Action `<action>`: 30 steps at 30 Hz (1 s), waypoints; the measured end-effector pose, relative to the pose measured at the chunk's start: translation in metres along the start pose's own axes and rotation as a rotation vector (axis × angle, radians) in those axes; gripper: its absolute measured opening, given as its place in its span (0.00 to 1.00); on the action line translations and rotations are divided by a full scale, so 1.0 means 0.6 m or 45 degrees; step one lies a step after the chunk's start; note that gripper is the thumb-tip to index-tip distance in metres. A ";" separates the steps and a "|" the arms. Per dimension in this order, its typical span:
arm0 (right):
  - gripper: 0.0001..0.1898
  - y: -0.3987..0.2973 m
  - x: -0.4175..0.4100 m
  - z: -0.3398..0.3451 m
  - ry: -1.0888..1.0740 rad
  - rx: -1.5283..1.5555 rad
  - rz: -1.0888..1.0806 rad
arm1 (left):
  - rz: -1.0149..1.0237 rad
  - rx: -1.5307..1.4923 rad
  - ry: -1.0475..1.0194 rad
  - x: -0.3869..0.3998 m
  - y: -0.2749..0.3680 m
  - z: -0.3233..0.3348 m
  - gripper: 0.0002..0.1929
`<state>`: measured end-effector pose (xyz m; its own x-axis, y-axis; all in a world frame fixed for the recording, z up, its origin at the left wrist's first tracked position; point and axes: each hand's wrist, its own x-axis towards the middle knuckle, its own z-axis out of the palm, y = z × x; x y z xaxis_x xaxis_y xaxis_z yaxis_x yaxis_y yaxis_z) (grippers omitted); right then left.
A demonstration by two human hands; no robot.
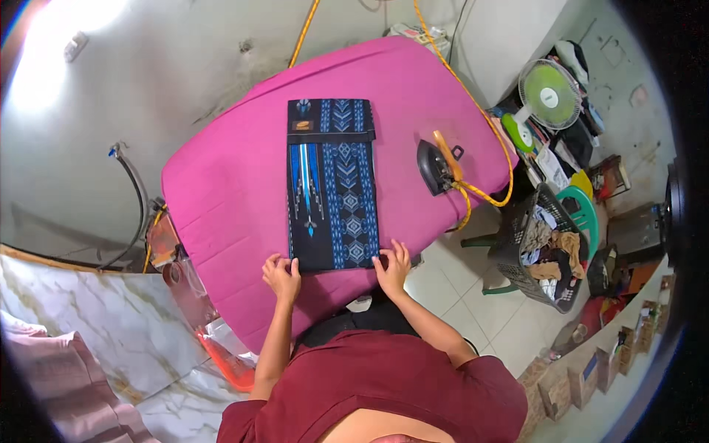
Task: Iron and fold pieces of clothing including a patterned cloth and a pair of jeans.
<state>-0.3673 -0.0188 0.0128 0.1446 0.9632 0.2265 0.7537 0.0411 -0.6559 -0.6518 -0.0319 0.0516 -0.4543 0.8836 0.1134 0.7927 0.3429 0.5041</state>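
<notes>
A dark patterned cloth point(332, 188), folded into a long rectangle with blue motifs and a small label near its top, lies flat on the pink-covered ironing surface point(232, 183). At its lower left corner, my left hand point(282, 276) touches the edge with thumb and finger. My right hand point(393, 267) is at the lower right corner, its thumb on the cloth's edge and its other fingers spread. To the right of the cloth, an iron with a wooden handle point(440, 163) rests on the pink cover, joined to a yellow cord.
The yellow cord point(476, 99) loops along the surface's right side. Beyond it stand a green table fan point(548, 97) and a dark plastic basket point(515, 266) of crumpled clothes on a green chair point(587, 213). A black hose point(138, 188) hangs by the left wall.
</notes>
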 end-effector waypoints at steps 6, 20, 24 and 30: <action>0.11 0.020 0.004 0.036 0.137 -0.012 0.108 | -0.120 -0.025 -0.088 0.011 0.003 0.039 0.14; 0.11 0.057 -0.041 0.032 0.036 -0.059 0.238 | -0.033 0.005 -0.237 -0.014 -0.006 0.039 0.18; 0.16 0.038 0.005 0.049 0.187 -0.088 0.262 | -0.104 -0.094 -0.109 0.012 0.016 0.059 0.21; 0.13 0.047 0.027 0.057 0.135 0.038 0.254 | -0.066 -0.024 -0.220 0.027 0.021 0.049 0.23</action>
<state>-0.3659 0.0069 -0.0265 0.3566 0.9198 0.1639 0.6843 -0.1377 -0.7161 -0.6374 -0.0038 0.0345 -0.4168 0.9069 -0.0611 0.7614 0.3851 0.5215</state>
